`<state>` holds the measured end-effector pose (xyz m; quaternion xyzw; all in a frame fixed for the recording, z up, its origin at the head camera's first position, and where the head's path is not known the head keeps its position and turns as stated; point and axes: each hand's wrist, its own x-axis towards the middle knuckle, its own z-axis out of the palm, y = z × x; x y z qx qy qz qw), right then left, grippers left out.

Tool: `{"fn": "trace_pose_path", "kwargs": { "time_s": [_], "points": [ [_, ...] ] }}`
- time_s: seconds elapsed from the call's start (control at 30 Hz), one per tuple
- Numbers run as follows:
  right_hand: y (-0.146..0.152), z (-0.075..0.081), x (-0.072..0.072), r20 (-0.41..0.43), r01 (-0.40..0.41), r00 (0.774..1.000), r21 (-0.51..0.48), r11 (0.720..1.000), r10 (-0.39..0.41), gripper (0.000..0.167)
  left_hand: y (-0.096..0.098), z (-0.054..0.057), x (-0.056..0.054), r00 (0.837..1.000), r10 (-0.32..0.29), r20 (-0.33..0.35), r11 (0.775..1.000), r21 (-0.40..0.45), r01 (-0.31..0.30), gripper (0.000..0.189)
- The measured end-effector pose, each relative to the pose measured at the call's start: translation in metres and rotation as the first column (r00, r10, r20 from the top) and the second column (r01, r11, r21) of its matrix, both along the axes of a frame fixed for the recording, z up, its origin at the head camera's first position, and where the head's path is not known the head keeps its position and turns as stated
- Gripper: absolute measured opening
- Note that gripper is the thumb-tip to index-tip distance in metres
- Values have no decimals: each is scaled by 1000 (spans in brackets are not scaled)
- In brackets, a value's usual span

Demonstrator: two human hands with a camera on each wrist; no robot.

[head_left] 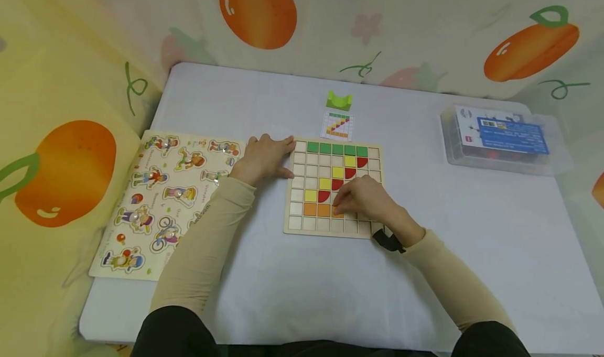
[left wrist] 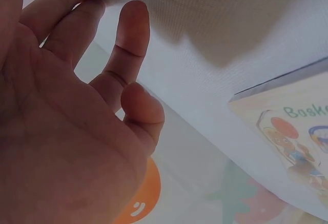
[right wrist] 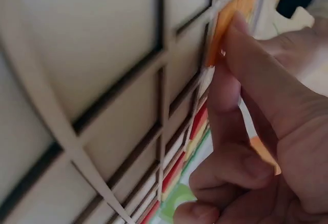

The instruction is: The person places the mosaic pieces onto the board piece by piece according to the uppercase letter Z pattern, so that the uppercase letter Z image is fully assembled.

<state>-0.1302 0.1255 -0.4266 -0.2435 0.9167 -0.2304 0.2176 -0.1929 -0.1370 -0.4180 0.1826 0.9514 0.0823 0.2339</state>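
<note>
A wooden grid board (head_left: 294, 223) lies on the table, with green, yellow and orange square tiles and red quarter-round tiles in its cells. My right hand (head_left: 365, 198) pinches an orange square tile (right wrist: 219, 35) between thumb and finger, at the third cell of the orange row. Two orange tiles (head_left: 317, 209) lie just left of it. My left hand (head_left: 265, 160) rests at the board's upper left edge. In the left wrist view its fingers are loosely extended, two fingertips (left wrist: 95, 3) touching the board's edge.
A small pattern card (head_left: 337, 126) lies behind the board, with a green arched block (head_left: 339, 101) beyond it. To the left is a knobbed picture puzzle board (head_left: 155, 199), partly under my left forearm. A clear plastic box (head_left: 495, 139) stands at the back right.
</note>
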Motion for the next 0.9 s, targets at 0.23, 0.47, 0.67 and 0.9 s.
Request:
{"fn": "trace_pose_path", "kwargs": {
  "time_s": [0.23, 0.47, 0.67, 0.9],
  "points": [
    [-5, 4, 8, -106, -2, 994, 89, 996, 12, 15, -1, 2, 0, 1000, 2, -7, 1000, -8, -2, 91],
    [11, 9, 9, -98, 45, 994, 22, 999, -43, 15, 1, 0, 1, 1000, -3, 3, 1000, -3, 3, 87],
    [46, 16, 5, -98, 130, 987, 30, 991, -126, 15, 1, 1, 1, 1000, -1, 0, 1000, 0, 1, 88],
    [98, 21, 13, -92, 197, 978, 120, 973, -187, 15, 1, 1, 0, 1000, 1, -2, 1000, 2, -1, 88]
  ]
}}
